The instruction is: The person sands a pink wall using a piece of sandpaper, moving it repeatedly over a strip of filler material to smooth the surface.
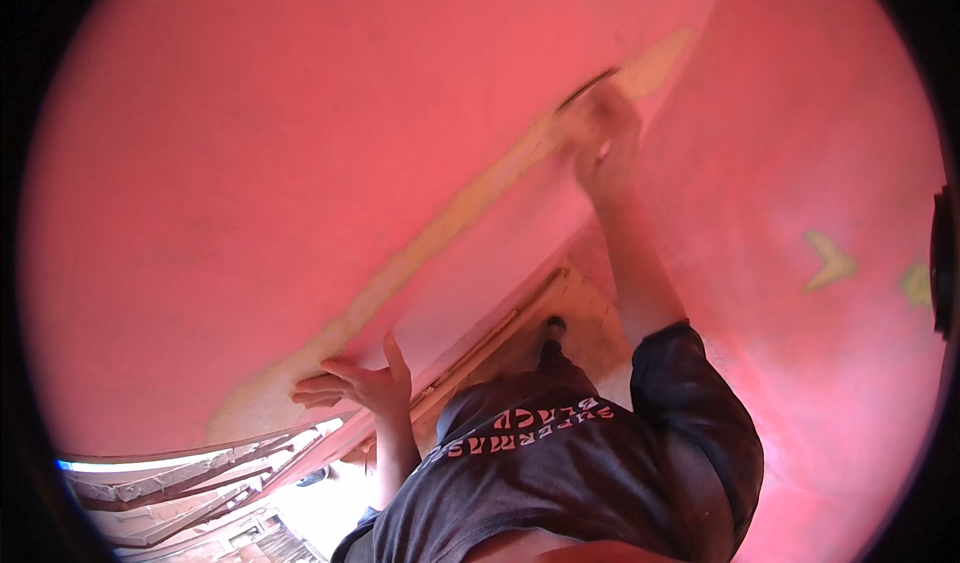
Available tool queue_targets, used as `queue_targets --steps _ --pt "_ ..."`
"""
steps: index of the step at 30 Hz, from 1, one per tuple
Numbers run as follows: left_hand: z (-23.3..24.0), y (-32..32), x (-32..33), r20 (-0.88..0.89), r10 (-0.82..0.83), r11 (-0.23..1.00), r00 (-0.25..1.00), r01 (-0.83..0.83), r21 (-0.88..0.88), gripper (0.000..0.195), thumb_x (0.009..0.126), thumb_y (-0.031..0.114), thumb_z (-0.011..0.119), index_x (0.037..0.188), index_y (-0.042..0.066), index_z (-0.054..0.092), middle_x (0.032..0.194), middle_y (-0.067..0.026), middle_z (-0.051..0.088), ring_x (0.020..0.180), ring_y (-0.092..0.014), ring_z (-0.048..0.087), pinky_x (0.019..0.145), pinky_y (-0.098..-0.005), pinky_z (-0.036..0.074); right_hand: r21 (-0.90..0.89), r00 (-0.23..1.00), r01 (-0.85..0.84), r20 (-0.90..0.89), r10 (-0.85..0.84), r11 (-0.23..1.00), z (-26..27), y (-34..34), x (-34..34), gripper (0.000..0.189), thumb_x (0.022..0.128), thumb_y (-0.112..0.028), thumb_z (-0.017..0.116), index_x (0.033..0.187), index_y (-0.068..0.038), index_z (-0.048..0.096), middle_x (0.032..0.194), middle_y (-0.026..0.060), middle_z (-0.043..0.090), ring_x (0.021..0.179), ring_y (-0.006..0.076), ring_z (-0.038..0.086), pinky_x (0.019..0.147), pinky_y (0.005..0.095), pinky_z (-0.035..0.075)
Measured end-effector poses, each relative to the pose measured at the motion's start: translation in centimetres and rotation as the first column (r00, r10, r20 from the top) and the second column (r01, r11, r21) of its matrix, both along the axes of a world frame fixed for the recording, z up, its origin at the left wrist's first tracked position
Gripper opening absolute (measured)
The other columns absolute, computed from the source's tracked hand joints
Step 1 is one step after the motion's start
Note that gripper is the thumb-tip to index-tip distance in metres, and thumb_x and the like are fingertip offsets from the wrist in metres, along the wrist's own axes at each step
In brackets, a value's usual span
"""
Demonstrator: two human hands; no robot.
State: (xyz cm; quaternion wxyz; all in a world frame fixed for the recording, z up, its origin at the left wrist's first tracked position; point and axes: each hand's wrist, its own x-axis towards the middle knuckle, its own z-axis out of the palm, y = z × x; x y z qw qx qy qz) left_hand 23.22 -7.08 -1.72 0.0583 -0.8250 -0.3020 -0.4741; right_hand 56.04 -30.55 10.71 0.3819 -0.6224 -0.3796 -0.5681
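Note:
A broad pink-red surface [262, 188] with a long yellowish strip [442, 225] running diagonally across it lies before me. My right hand [611, 132], blurred, is at the strip's upper end, curled around a thin, dark-edged flat tool [589, 88] laid against the surface. Its exact kind is hidden by my fingers. Beyond the tool the yellowish patch widens to a point. My left hand [364, 387] has its fingers spread beside the strip's lower end and holds nothing; whether it touches the surface is unclear.
Another pink surface [787, 150] with small yellowish patches [829, 261] meets the first at a corner on the right. A narrow ledge [487, 338] runs below the strip, near my foot [555, 328]. Long rough beams or slats [172, 480] stand at the lower left, beside bright light.

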Motion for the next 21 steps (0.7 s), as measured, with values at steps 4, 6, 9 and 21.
queue_targets --steps 4,6,9,21 --pt "-0.4 -0.2 0.1 0.015 -0.002 1.000 1.000 0.002 -0.020 0.113 0.085 0.060 0.067 0.160 0.011 -0.002 0.155 -0.0377 -0.023 0.139 -0.064 -0.022 0.098 -0.0822 -0.008 0.125 0.995 -0.049 -0.075 0.058 0.991 -0.8 0.6 0.0 0.023 0.099 -0.015 0.054 0.115 0.002 0.054 0.122 0.0205 0.063 0.106 0.0301 0.063 0.093 0.0433 0.049" --pt "0.1 -0.4 0.5 0.049 0.010 1.000 0.999 -0.011 0.016 0.107 0.088 0.058 0.065 0.159 0.009 0.002 0.156 -0.0376 -0.018 0.141 -0.062 -0.018 0.101 -0.0802 -0.005 -0.064 0.985 -0.115 0.122 0.122 0.991 -0.7 0.8 -0.7 0.024 0.099 -0.011 0.053 0.117 0.004 0.054 0.124 0.0200 0.063 0.106 0.0276 0.062 0.092 0.0388 0.049" --pt "0.6 -1.2 0.6 0.116 -0.022 1.000 0.993 0.022 -0.003 0.095 0.093 0.054 0.059 0.158 0.005 0.011 0.159 -0.0350 -0.008 0.145 -0.058 -0.011 0.108 -0.0756 0.000 -0.160 0.986 0.072 0.159 -0.046 0.984 -0.1 -1.2 0.7 0.023 0.098 -0.011 0.056 0.115 0.005 0.055 0.120 0.0208 0.064 0.106 0.0282 0.063 0.093 0.0357 0.049" --pt "2.6 -9.3 8.6 0.150 -0.159 0.964 0.976 0.186 -0.191 0.094 0.089 0.045 0.065 0.159 0.007 0.014 0.159 -0.0348 -0.015 0.144 -0.057 -0.017 0.107 -0.0765 -0.003 0.455 0.924 -0.054 -0.314 0.217 0.889 1.1 -3.5 6.7 0.023 0.098 -0.014 0.055 0.113 0.002 0.061 0.116 0.0156 0.067 0.112 0.0339 0.062 0.103 0.0451 0.044"
